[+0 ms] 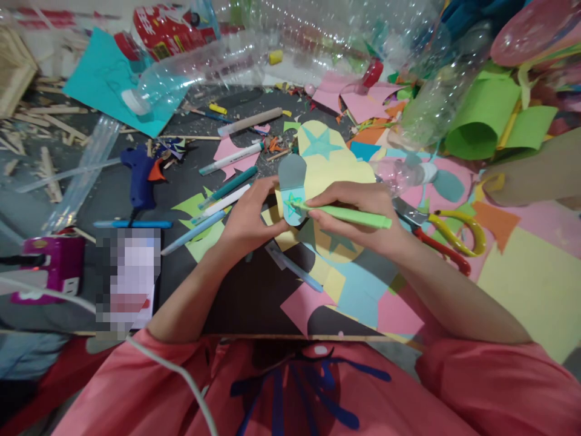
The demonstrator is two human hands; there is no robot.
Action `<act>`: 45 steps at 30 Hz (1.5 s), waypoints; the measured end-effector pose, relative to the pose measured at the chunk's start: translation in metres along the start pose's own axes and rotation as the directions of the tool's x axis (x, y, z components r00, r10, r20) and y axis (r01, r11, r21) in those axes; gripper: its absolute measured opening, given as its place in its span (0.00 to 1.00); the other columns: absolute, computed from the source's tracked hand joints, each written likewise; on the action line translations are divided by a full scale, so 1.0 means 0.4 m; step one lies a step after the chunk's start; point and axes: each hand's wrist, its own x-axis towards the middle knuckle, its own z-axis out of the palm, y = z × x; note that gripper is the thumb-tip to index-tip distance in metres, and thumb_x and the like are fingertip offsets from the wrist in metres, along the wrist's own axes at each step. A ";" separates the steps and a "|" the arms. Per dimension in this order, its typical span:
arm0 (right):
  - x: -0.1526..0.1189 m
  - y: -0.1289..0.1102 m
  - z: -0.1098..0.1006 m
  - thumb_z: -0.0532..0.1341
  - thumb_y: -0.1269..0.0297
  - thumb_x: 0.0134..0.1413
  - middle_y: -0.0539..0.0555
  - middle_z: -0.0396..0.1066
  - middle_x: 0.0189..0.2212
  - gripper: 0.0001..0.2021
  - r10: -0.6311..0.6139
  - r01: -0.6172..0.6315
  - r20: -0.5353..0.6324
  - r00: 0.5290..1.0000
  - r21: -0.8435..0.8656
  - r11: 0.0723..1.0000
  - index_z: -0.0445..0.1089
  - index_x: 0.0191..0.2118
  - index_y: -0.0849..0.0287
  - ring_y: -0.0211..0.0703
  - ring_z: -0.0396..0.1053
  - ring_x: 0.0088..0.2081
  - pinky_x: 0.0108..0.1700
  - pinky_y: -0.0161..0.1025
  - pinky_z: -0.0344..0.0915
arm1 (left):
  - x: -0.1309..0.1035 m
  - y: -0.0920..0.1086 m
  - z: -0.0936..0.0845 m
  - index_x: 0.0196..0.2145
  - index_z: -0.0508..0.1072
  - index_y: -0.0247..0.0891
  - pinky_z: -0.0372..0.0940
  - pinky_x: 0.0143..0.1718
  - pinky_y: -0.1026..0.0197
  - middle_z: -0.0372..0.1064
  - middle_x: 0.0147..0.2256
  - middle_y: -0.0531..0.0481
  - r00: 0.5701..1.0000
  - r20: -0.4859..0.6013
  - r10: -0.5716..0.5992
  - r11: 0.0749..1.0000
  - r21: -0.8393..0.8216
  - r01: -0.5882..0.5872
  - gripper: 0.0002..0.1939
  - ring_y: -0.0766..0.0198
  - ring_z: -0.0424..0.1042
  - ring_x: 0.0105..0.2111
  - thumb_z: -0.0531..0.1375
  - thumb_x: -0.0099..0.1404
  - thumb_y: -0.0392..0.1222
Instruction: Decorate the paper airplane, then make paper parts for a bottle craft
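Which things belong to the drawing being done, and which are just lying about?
In the job:
blue paper piece with a green star, in the left hand
light green marker, in the right hand
probably the yellow paper with blue stars

Lying about, apparently:
blue glue gun
scissors
white-capped clear bottle

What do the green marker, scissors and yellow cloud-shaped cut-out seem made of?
Green marker: likely plastic; smooth, opaque, straight barrel. Scissors: blades apparently metal, from their grey sheen; handles probably plastic, solid yellow and red. Yellow cut-out: paper or thin card, judging by its matte, flat face.
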 end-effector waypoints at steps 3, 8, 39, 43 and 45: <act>0.001 -0.002 -0.002 0.61 0.62 0.60 0.51 0.78 0.29 0.07 -0.004 0.004 0.031 1.000 0.011 1.000 0.75 0.33 0.54 0.39 0.74 0.28 0.32 0.36 0.69 | 0.000 0.003 0.000 0.54 0.67 0.38 0.67 0.54 0.53 0.72 0.52 0.43 1.000 -0.006 -0.011 1.000 -0.005 0.011 0.27 0.51 0.72 0.52 0.63 0.56 0.43; 0.003 -0.004 -0.001 0.60 0.62 0.61 0.50 0.77 0.28 0.08 0.026 -0.026 0.003 1.000 0.003 1.000 0.75 0.33 0.56 0.37 0.73 0.27 0.30 0.34 0.68 | -0.002 0.004 -0.001 0.54 0.67 0.40 0.67 0.54 0.53 0.72 0.52 0.44 1.000 -0.008 -0.015 1.000 -0.009 0.015 0.27 0.51 0.72 0.51 0.63 0.56 0.43; 0.003 -0.010 -0.006 0.61 0.64 0.60 0.49 0.76 0.26 0.07 0.039 -0.039 -0.002 0.999 0.010 0.999 0.74 0.33 0.57 0.35 0.71 0.25 0.28 0.33 0.65 | -0.001 0.000 0.000 0.53 0.67 0.40 0.67 0.54 0.53 0.71 0.53 0.43 1.000 -0.011 0.009 0.999 -0.035 -0.009 0.27 0.51 0.72 0.52 0.63 0.56 0.42; 0.002 -0.008 -0.003 0.60 0.60 0.61 0.49 0.77 0.26 0.09 0.054 -0.054 -0.022 0.998 -0.018 0.998 0.75 0.34 0.58 0.34 0.70 0.24 0.27 0.32 0.64 | -0.001 0.002 -0.001 0.54 0.67 0.40 0.67 0.54 0.52 0.72 0.53 0.43 1.000 -0.006 -0.014 1.000 -0.025 0.014 0.26 0.50 0.72 0.52 0.63 0.57 0.44; 0.002 -0.007 -0.004 0.61 0.60 0.60 0.49 0.76 0.25 0.09 0.042 -0.042 -0.022 0.999 -0.018 0.999 0.75 0.33 0.58 0.34 0.69 0.24 0.26 0.31 0.64 | -0.001 0.001 -0.001 0.54 0.67 0.40 0.67 0.54 0.53 0.71 0.53 0.43 1.000 -0.007 -0.014 1.000 -0.020 0.014 0.26 0.50 0.72 0.53 0.64 0.57 0.44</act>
